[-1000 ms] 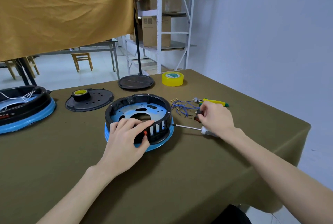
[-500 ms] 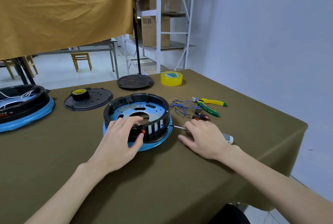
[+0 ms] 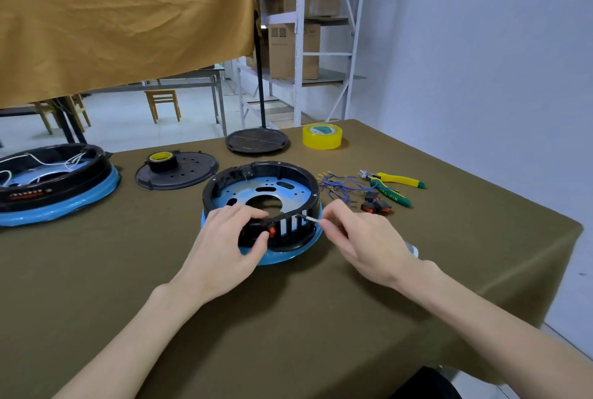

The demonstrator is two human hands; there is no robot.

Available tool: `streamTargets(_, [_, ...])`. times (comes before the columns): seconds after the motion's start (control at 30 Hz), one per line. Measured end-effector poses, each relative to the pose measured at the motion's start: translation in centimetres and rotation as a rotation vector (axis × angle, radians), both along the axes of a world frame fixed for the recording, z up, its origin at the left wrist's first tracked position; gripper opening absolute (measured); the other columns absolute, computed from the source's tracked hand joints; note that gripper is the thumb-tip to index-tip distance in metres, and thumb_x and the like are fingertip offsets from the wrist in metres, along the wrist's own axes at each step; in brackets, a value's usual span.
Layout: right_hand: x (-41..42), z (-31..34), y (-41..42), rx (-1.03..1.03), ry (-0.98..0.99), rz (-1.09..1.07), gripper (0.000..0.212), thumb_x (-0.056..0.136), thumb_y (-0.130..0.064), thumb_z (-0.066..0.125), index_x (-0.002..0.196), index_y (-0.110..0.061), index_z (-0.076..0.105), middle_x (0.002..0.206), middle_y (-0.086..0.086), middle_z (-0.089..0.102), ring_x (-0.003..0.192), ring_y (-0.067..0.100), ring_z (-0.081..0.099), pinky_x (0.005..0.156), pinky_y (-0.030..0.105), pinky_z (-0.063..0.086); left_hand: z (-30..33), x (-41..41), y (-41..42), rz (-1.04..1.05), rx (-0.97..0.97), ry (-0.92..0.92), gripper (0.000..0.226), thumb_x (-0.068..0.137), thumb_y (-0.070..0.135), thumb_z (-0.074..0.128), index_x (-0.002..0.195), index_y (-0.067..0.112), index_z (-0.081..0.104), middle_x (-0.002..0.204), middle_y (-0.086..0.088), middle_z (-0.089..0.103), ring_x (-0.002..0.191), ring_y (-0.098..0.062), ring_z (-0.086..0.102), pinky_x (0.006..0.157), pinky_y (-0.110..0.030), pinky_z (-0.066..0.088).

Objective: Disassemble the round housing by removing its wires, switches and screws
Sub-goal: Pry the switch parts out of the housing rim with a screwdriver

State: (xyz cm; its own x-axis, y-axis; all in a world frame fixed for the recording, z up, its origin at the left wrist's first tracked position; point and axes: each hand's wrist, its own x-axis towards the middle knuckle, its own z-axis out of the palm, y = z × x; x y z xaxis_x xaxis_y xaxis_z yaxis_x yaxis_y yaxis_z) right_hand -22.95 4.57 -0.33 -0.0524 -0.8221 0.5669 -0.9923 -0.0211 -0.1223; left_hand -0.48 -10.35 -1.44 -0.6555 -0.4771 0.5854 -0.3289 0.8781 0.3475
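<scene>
The right hand, empty over the olive worktop a moment before, now gripped the slim screwdriver against the black-and-blue round housing mid-worktop, the left hand clamping its near wall — the remaining orange switch looked next.

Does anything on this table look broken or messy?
Nothing looks broken. The blue wires lie in a loose tangle beside the housing, with loose switches near the pliers. That fits a teardown; these look like parts set aside.
</scene>
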Motion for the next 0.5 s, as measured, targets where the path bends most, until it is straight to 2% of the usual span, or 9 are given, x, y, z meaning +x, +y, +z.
streamTargets(0.07, [1.3, 0.3, -0.8, 0.017, -0.009, 0.047, 0.028, 0.106, -0.047, 0.037, 0.101, -0.024, 0.052, 0.064, -0.015, 0.046, 0.057, 0.011, 0.042, 0.053, 0.035, 0.039, 0.0, 0.0, -0.1, -0.008, 0.015, 0.017, 0.024, 0.095, 0.026, 0.068, 0.119, 0.027, 0.066, 0.110, 0.021, 0.063, 0.105, 0.008, 0.051, 0.104, -0.015, 0.028])
streamTargets(0.13, [2.2, 0.4, -1.4, 0.031, 0.039, 0.064, 0.027, 0.106, -0.044, 0.038, 0.098, -0.024, 0.054, 0.067, -0.016, 0.047, 0.058, 0.009, 0.041, 0.054, 0.032, 0.038, 0.0, 0.0, -0.3, -0.021, 0.025, 0.035, 0.024, 0.096, 0.023, 0.068, 0.119, 0.027, 0.068, 0.110, 0.023, 0.062, 0.107, 0.017, 0.048, 0.104, -0.010, 0.026])
streamTargets(0.2, [2.5, 0.3, -1.7, 0.042, 0.060, 0.075, 0.021, 0.106, -0.036, 0.041, 0.096, -0.023, 0.054, 0.071, -0.015, 0.048, 0.061, 0.011, 0.041, 0.054, 0.032, 0.036, 0.0, 0.0, -0.5, -0.035, 0.036, 0.037, 0.025, 0.096, 0.021, 0.069, 0.120, 0.027, 0.069, 0.109, 0.024, 0.062, 0.109, 0.022, 0.045, 0.102, -0.010, 0.027])
streamTargets(0.27, [2.2, 0.2, -1.7, 0.040, 0.106, 0.066, 0.017, 0.107, -0.032, 0.042, 0.099, -0.024, 0.055, 0.074, -0.012, 0.051, 0.065, 0.015, 0.047, 0.053, 0.035, 0.037, -0.1, 0.1, -0.7, -0.049, 0.051, 0.034, 0.026, 0.096, 0.021, 0.068, 0.121, 0.027, 0.069, 0.109, 0.026, 0.062, 0.110, 0.020, 0.046, 0.102, -0.013, 0.029])
streamTargets(0.33, [1.3, 0.2, -1.6, 0.047, 0.173, 0.046, 0.020, 0.109, -0.035, 0.039, 0.103, -0.025, 0.055, 0.075, -0.009, 0.057, 0.067, 0.019, 0.052, 0.051, 0.036, 0.038, -0.2, -0.1, -0.7, -0.066, 0.063, 0.034, 0.026, 0.097, 0.022, 0.068, 0.122, 0.028, 0.069, 0.110, 0.026, 0.062, 0.111, 0.015, 0.048, 0.102, -0.012, 0.029])
streamTargets(0.43, [0.0, 0.3, -1.4, 0.106, 0.180, 0.009, 0.033, 0.109, -0.048, 0.025, 0.102, -0.028, 0.051, 0.075, -0.006, 0.059, 0.066, 0.023, 0.053, 0.050, 0.036, 0.034, -0.3, -1.1, -0.3, -0.074, 0.046, 0.032, 0.024, 0.098, 0.025, 0.067, 0.122, 0.026, 0.069, 0.112, 0.020, 0.066, 0.106, 0.004, 0.055, 0.101, -0.009, 0.026])
streamTargets(0.5, [-0.4, 0.2, -1.2, 0.123, 0.140, -0.011, 0.045, 0.106, -0.057, 0.017, 0.100, -0.028, 0.052, 0.076, -0.007, 0.059, 0.069, 0.020, 0.055, 0.053, 0.037, 0.040, -0.4, -1.8, 0.2, -0.071, 0.028, 0.044, 0.023, 0.097, 0.025, 0.068, 0.120, 0.024, 0.070, 0.111, 0.017, 0.067, 0.104, 0.000, 0.057, 0.101, -0.010, 0.026])
